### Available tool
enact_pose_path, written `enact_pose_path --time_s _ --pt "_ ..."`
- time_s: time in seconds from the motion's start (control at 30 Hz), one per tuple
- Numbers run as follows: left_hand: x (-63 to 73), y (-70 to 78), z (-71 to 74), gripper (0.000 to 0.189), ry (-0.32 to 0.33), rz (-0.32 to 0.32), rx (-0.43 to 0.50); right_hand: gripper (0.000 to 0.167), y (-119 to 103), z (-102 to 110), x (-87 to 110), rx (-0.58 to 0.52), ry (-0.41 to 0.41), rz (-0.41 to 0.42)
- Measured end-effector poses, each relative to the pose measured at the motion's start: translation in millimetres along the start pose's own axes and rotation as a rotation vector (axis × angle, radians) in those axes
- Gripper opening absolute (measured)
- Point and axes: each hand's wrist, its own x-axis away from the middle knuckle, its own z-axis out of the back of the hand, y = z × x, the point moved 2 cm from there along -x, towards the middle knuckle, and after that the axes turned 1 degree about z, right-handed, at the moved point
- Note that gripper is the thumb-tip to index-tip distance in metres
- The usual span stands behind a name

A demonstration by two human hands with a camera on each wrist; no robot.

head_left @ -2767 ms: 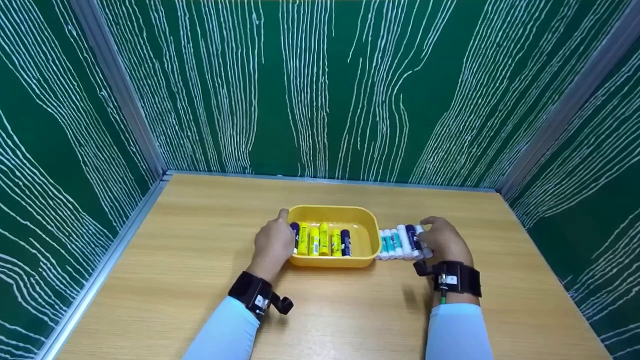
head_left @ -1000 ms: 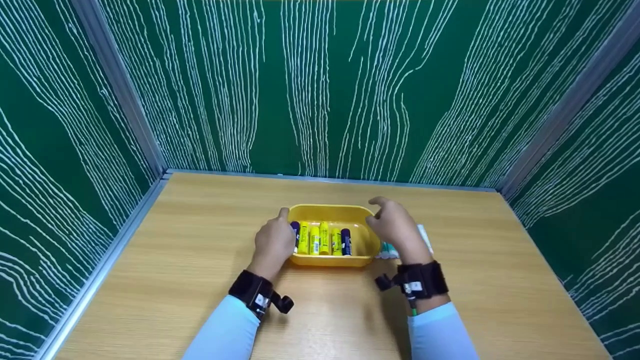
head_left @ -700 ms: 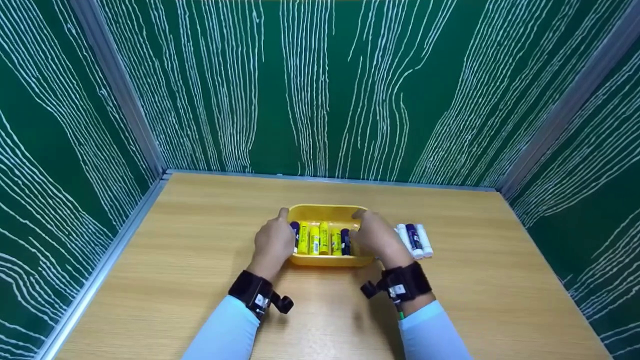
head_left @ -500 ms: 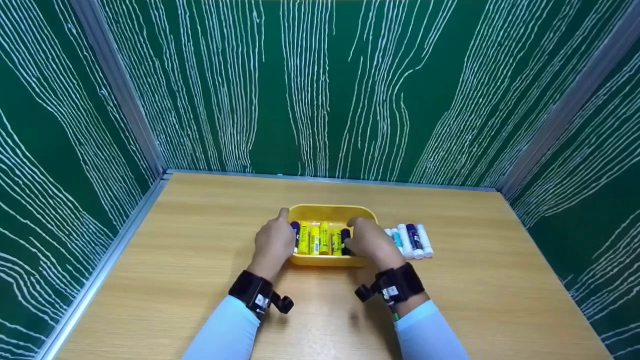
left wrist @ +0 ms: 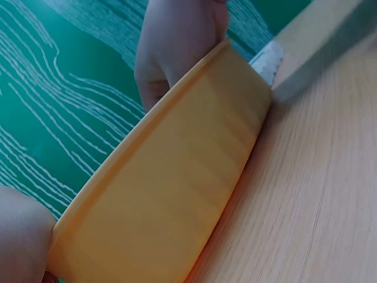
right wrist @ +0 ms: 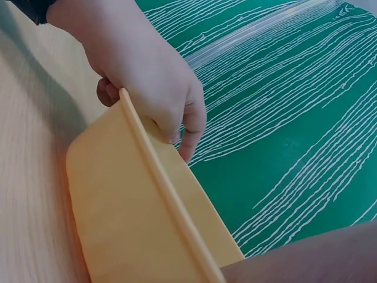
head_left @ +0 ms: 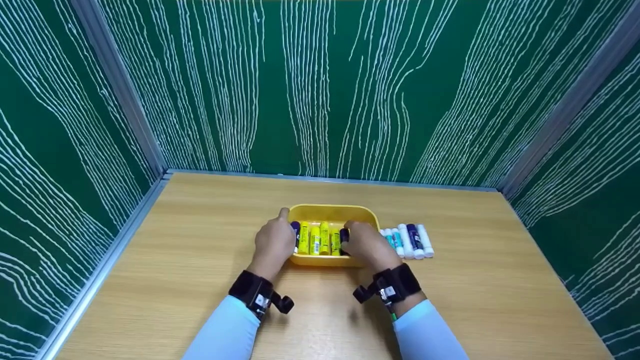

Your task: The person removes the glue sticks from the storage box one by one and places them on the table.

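While the right hand (head_left: 369, 246) dips into the yellow box (head_left: 325, 261) just below the middle of the frame, the left hand (head_left: 273, 240) is clamped on the box's left end, probably to stop such a light-looking box from sliding on the smooth counter (head_left: 320, 320). The right hand's thumb and a finger appear pinched together on the dark stick (head_left: 344, 239), rightmost of those visible inside; in the right wrist view the fingers bend down past the rim, and the wall hides what they hold. That stick has bare box floor on its right, which likely makes it the easiest to take from this side. To its left lie four yellow sticks (head_left: 324, 239) and, close by the left hand, another dark stick (head_left: 296, 235), all roughly side by side and pointing away from the person, an order that leaves each one simple to get at. Just right of the box, the row of white, teal and dark sticks (head_left: 414, 241) lies flat on the counter in the same direction, its left end partly hidden; packed so closely, these sticks probably check one another from rolling.
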Motion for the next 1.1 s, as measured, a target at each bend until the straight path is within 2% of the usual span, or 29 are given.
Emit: enact_pose_path --time_s 0.27,0.5,0.8,1.1 --pt "0.8 1.1 0.0 0.056 -0.002 -0.005 0.012 0.054 0 -4 -0.6 -0.046 0.013 -0.027" --pt "0.9 0.5 0.0 0.056 -0.015 0.016 0.011 0.043 -2 -11 -5.9 -0.049 0.034 -0.033" --pt "0.0 -0.8 -1.0 0.054 0.032 -0.028 -0.014 0.036 0 -17 -11.1 -0.019 0.093 0.001" --pt "2.4 0.3 -0.6 0.057 -0.006 0.018 0.003 0.044 -1 -20 -10.5 -0.025 0.061 -0.042"
